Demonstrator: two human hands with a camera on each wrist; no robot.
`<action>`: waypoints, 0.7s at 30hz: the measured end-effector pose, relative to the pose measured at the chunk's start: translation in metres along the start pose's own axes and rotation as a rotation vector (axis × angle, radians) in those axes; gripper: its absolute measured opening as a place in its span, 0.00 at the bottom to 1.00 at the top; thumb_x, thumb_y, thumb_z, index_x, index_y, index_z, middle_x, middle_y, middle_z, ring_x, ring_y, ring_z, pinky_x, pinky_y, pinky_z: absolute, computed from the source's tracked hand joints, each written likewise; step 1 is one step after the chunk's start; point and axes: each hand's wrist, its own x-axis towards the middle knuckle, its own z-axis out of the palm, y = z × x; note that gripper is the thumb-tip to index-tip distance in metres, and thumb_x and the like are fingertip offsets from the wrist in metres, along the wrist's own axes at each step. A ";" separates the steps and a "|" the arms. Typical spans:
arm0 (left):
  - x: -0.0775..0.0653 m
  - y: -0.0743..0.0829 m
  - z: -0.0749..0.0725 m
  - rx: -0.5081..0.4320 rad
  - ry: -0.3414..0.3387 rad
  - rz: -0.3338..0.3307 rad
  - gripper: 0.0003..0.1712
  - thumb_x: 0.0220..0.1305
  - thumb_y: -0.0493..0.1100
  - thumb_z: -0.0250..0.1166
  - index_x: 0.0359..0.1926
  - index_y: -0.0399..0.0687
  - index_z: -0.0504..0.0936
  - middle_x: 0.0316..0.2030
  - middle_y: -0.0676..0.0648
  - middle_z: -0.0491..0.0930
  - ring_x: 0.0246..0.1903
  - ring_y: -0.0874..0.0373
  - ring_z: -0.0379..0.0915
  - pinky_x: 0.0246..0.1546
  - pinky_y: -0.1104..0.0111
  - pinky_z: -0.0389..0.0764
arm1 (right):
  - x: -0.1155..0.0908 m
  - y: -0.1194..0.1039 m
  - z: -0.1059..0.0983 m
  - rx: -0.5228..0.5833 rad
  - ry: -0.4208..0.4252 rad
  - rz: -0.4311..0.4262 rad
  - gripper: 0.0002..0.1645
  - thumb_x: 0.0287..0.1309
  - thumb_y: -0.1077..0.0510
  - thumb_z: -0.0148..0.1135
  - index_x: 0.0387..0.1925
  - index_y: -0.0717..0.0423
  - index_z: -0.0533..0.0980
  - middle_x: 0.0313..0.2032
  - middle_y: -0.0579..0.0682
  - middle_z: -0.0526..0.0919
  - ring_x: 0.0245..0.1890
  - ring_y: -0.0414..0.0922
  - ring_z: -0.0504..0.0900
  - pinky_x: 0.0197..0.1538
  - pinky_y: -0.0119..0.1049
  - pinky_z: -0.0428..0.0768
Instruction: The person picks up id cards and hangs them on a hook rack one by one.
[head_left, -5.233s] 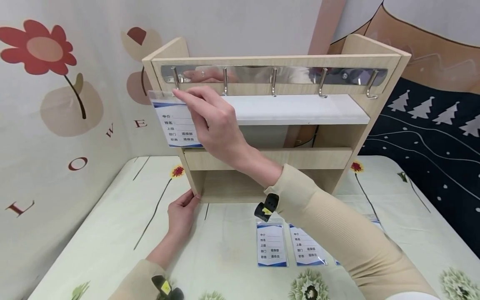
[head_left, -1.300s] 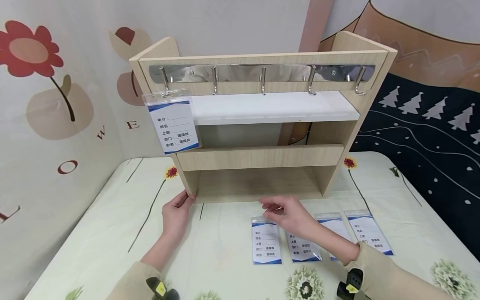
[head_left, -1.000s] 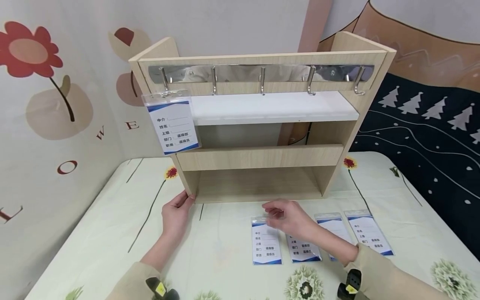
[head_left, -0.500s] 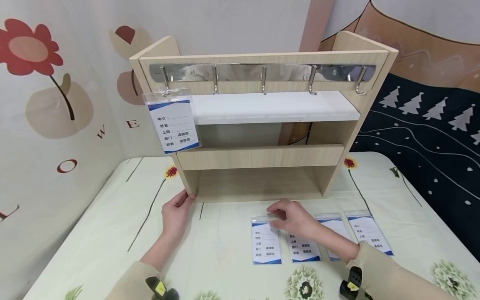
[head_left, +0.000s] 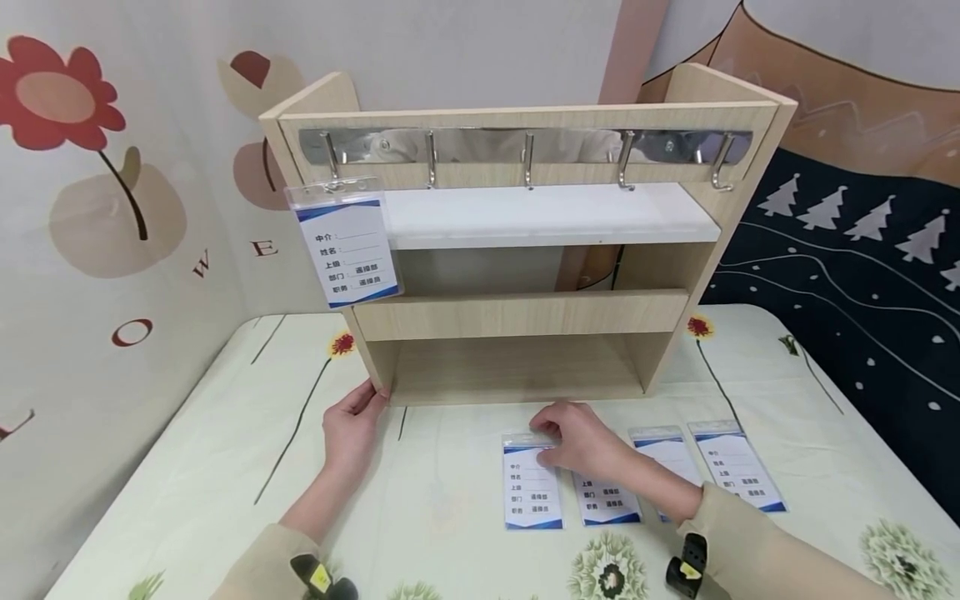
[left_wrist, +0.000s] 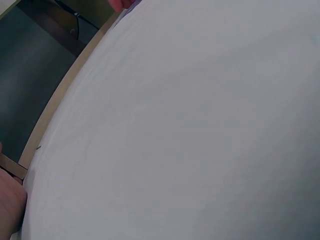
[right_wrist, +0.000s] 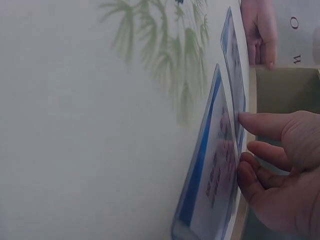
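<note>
My left hand grips the lower left corner of a pale wooden shelf unit, thumb at its front edge. My right hand is at the upper right corner of the leftmost ID badge on the table. Its thumb touches that badge in the right wrist view, the other fingers loosely bent, with a gap between thumb and forefinger. A second badge lies partly under this hand. One clear-sleeved badge hangs tilted from the leftmost hook. In the left wrist view, only part of the left hand shows.
Several more hooks, such as the middle hook, line a metal strip above a white shelf board. Two further badges lie right of the hand, the outermost badge at a slant. A flowered cloth covers the table; patterned curtains stand behind.
Over five seconds ago my right hand held a badge at the leftmost hook; that badge now hangs there alone. The right hand came down to the table badges and lately shifted slightly. The left stays put.
</note>
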 end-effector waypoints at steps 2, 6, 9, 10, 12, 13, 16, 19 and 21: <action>0.000 0.000 0.000 0.002 -0.001 0.002 0.23 0.74 0.37 0.62 0.66 0.35 0.77 0.60 0.36 0.79 0.48 0.71 0.79 0.46 0.82 0.80 | 0.001 -0.001 0.000 -0.010 -0.008 -0.001 0.20 0.48 0.67 0.79 0.46 0.59 0.84 0.38 0.45 0.82 0.39 0.40 0.78 0.44 0.36 0.81; 0.000 0.001 0.000 0.003 -0.005 -0.003 0.23 0.74 0.37 0.62 0.66 0.35 0.77 0.60 0.36 0.79 0.47 0.73 0.79 0.46 0.82 0.80 | 0.004 -0.002 -0.002 -0.021 -0.025 -0.003 0.19 0.47 0.67 0.80 0.44 0.59 0.84 0.36 0.44 0.82 0.37 0.40 0.76 0.42 0.36 0.80; 0.000 0.002 0.000 0.004 -0.010 -0.005 0.23 0.74 0.38 0.62 0.66 0.36 0.77 0.60 0.36 0.79 0.47 0.72 0.79 0.46 0.82 0.80 | 0.004 -0.003 -0.003 -0.023 -0.030 -0.005 0.19 0.47 0.68 0.80 0.43 0.60 0.84 0.34 0.44 0.81 0.35 0.41 0.76 0.41 0.36 0.79; 0.000 0.002 0.000 0.003 -0.012 -0.005 0.23 0.74 0.38 0.62 0.66 0.36 0.77 0.60 0.36 0.79 0.48 0.71 0.79 0.46 0.82 0.80 | 0.005 -0.004 -0.003 -0.022 -0.031 -0.006 0.19 0.46 0.68 0.80 0.43 0.60 0.84 0.34 0.44 0.81 0.35 0.41 0.76 0.41 0.35 0.79; 0.000 0.002 0.000 0.004 -0.013 -0.004 0.23 0.74 0.38 0.62 0.66 0.36 0.77 0.60 0.37 0.79 0.51 0.67 0.80 0.46 0.82 0.80 | 0.005 -0.004 -0.003 -0.019 -0.035 -0.004 0.20 0.47 0.69 0.79 0.44 0.61 0.84 0.34 0.44 0.81 0.36 0.41 0.77 0.41 0.36 0.79; -0.001 0.002 0.000 0.005 -0.013 -0.004 0.23 0.74 0.38 0.62 0.66 0.36 0.77 0.61 0.37 0.79 0.51 0.65 0.80 0.46 0.82 0.80 | 0.005 -0.004 -0.003 -0.015 -0.039 -0.002 0.20 0.47 0.69 0.79 0.44 0.61 0.84 0.34 0.44 0.81 0.36 0.41 0.77 0.41 0.36 0.79; -0.001 0.002 0.000 0.006 -0.014 -0.008 0.23 0.75 0.38 0.62 0.66 0.36 0.77 0.61 0.37 0.79 0.51 0.66 0.79 0.46 0.82 0.79 | 0.006 -0.005 -0.004 -0.012 -0.056 0.012 0.20 0.47 0.69 0.79 0.45 0.62 0.84 0.35 0.44 0.82 0.37 0.41 0.77 0.42 0.36 0.80; -0.001 0.002 0.001 0.004 -0.007 -0.009 0.23 0.74 0.38 0.62 0.66 0.36 0.77 0.60 0.37 0.79 0.47 0.73 0.79 0.46 0.82 0.79 | 0.008 -0.007 -0.004 -0.023 -0.073 0.026 0.21 0.48 0.69 0.79 0.46 0.62 0.84 0.36 0.44 0.81 0.37 0.41 0.76 0.43 0.37 0.79; -0.001 0.001 0.001 0.004 -0.005 -0.009 0.23 0.74 0.38 0.62 0.66 0.35 0.77 0.60 0.36 0.79 0.44 0.77 0.78 0.46 0.83 0.79 | 0.009 -0.008 -0.004 -0.034 -0.083 0.040 0.22 0.47 0.69 0.79 0.47 0.62 0.84 0.36 0.44 0.81 0.37 0.41 0.75 0.43 0.37 0.79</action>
